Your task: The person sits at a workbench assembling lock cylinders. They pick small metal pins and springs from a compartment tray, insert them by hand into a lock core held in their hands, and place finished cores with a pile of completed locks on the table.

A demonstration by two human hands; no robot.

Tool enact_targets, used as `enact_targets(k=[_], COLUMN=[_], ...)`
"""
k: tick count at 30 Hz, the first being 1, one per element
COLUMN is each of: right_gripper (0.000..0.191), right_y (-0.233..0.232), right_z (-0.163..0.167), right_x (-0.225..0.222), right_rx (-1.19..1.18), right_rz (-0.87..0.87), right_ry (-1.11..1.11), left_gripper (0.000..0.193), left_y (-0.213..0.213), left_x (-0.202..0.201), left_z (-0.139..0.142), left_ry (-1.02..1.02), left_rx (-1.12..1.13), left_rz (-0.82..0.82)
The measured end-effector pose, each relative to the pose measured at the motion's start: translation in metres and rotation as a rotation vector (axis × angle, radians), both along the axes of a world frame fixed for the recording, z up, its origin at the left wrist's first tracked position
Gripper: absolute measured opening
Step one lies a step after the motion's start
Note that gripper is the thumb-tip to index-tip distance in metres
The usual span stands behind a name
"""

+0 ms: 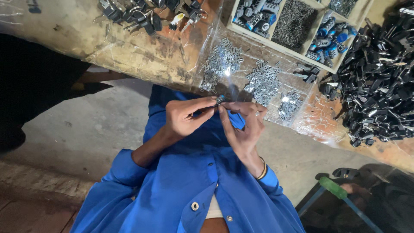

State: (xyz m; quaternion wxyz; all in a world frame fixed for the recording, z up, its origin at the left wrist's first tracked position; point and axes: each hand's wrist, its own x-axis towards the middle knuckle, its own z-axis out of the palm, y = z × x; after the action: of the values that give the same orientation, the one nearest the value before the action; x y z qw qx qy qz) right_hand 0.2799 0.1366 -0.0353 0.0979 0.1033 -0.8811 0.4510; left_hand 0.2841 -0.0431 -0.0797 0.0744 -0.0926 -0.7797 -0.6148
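Above the lap, near the table (142,51) edge, the left hand (185,118) and right hand (243,125) both pinched one small dark metal part (220,100) at their fingertips; steady, aligned pressure would seemingly serve best here.

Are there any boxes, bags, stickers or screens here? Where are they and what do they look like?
No labels, signs or screens show.
Divided tray: top of the bench, pale box walls, holding blue-and-black parts and small metal bits.
Clear plastic sheet: spread on the bench under silvery metal piles, shiny and crinkled.
Both hands, left hand and right hand, pinch a small part.
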Motion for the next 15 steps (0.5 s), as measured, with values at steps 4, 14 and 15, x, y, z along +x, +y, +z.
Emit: enact_targets(k=[4,14,15], right_gripper=[0.028,0.023,0.024], right_y=[0.004,0.044,0.046], right_z=[0.006,0.003,-0.002], right_x=[-0.002,0.016,0.017], right_rx=[0.051,-0.331,-0.378], right_rz=[0.028,0.381,0.456], right_ry=[-0.109,-0.546,-0.589], left_gripper=[0.024,0.033,0.035], left_y=[-0.004,-0.011,-0.014], left_x=[-0.001,0.015,0.019], left_z=[0.001,0.013,0.015], left_ry=[0.149,0.279,0.248], left_rx=[-0.137,-0.054,-0.031], left_rz=[-0.026,-0.454,-0.471])
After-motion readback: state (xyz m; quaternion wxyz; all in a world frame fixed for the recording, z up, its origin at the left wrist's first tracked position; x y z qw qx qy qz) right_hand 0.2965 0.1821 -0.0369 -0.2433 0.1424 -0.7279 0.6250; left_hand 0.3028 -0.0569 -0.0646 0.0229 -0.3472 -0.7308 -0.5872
